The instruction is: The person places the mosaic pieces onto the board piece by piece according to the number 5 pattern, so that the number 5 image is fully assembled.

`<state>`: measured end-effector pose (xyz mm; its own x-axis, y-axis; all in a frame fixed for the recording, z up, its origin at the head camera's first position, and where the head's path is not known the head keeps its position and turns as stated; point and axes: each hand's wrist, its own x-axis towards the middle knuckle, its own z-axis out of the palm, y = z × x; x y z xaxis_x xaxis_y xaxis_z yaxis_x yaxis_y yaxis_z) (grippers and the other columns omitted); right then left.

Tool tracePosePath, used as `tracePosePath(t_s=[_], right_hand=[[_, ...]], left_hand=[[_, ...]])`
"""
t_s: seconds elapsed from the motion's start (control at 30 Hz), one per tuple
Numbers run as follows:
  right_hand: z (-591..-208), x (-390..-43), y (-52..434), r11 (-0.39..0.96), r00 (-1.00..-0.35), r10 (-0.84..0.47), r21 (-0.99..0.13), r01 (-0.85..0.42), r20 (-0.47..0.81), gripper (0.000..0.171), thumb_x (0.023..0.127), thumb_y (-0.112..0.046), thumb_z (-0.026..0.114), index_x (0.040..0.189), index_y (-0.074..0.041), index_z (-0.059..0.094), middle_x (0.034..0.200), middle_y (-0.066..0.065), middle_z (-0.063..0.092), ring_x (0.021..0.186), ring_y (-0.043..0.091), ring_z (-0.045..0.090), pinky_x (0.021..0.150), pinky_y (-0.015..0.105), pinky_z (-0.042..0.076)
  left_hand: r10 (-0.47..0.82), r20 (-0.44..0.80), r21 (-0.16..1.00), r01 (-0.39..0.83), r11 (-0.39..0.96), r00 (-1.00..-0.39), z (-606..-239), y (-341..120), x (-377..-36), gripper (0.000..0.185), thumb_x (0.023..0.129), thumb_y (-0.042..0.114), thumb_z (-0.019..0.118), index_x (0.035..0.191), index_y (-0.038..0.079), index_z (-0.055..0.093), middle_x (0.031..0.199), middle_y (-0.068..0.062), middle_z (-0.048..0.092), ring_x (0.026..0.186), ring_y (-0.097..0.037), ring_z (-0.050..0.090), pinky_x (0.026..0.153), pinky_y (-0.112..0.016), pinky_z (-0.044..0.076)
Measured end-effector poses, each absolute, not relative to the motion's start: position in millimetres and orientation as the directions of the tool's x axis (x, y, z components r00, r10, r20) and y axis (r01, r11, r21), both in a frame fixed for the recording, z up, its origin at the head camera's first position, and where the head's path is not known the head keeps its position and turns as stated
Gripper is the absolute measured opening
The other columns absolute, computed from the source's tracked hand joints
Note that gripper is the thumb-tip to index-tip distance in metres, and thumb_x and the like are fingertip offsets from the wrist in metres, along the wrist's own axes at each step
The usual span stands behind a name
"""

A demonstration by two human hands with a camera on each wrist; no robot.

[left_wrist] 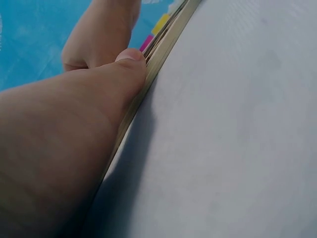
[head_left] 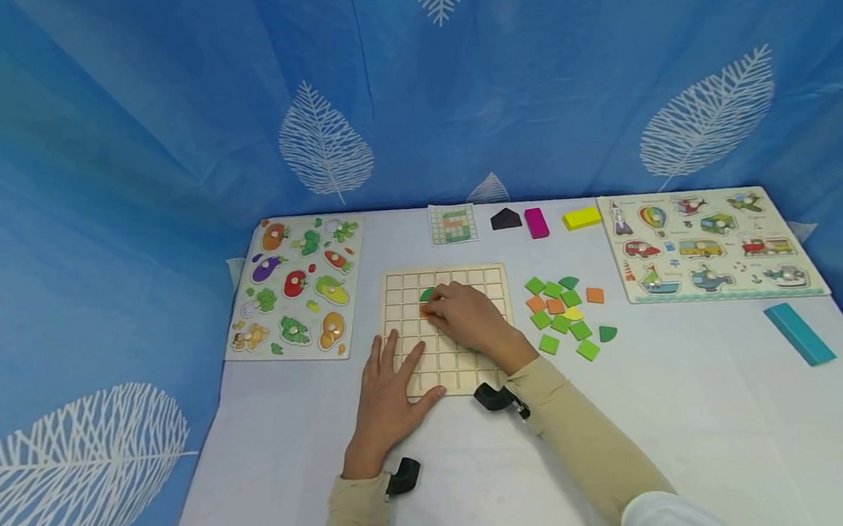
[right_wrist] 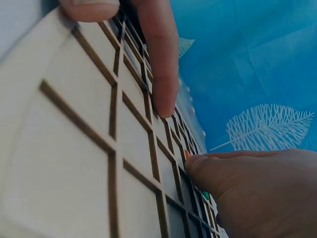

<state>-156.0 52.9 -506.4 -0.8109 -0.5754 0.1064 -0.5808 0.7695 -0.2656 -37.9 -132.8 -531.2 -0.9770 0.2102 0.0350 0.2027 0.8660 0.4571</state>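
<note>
A square wooden grid board lies on the white-covered table. My right hand is over its upper middle and pinches a small orange tile between thumb and fingers, right at the grid cells. Just above that tile, a green quarter-round piece sits in a cell, partly covered by the fingers. With fingers spread, my left hand rests on the board's lower left corner. Its thumb lies against the near edge in the left wrist view. The orange tile also shows at the right fingertips in the right wrist view.
Loose green, orange and yellow pieces lie right of the board. A patterned card, black, magenta and yellow blocks stand behind. Vegetable and vehicle puzzles flank them. A teal block lies far right.
</note>
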Motion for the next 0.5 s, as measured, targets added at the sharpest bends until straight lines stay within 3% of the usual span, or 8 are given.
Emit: tracePosePath(t_s=[0.27, 0.5], right_hand=[[-504.5, -147.0, 69.2, 0.780, -0.834, -0.543, -0.311, -0.544, 0.096, 0.023, 0.100, -0.030, 0.067, 0.116, -0.017, 0.078, 0.119, 0.001, 0.071, 0.107, 0.022, 0.065, 0.091, 0.038, 0.057], [-505.8, -133.4, 137.0, 0.842, -0.939, -0.337, -0.423, -0.336, 0.075, 0.030, 0.101, -0.031, 0.063, 0.122, -0.012, 0.075, 0.127, 0.008, 0.068, 0.118, 0.029, 0.062, 0.099, 0.048, 0.053]], left_hand=[[0.205, 0.041, 0.455, 0.201, 0.867, -0.978, -532.9, -131.7, -37.6, 0.078, 0.089, 0.062, 0.069, 0.154, 0.025, 0.048, 0.170, -0.016, 0.020, 0.158, -0.045, 0.010, 0.121, -0.066, 0.025], [0.198, 0.057, 0.460, 0.202, 0.865, -0.979, -535.1, -130.1, -37.4, 0.077, 0.088, 0.059, 0.071, 0.152, 0.023, 0.050, 0.169, -0.017, 0.022, 0.157, -0.046, 0.012, 0.120, -0.067, 0.026]])
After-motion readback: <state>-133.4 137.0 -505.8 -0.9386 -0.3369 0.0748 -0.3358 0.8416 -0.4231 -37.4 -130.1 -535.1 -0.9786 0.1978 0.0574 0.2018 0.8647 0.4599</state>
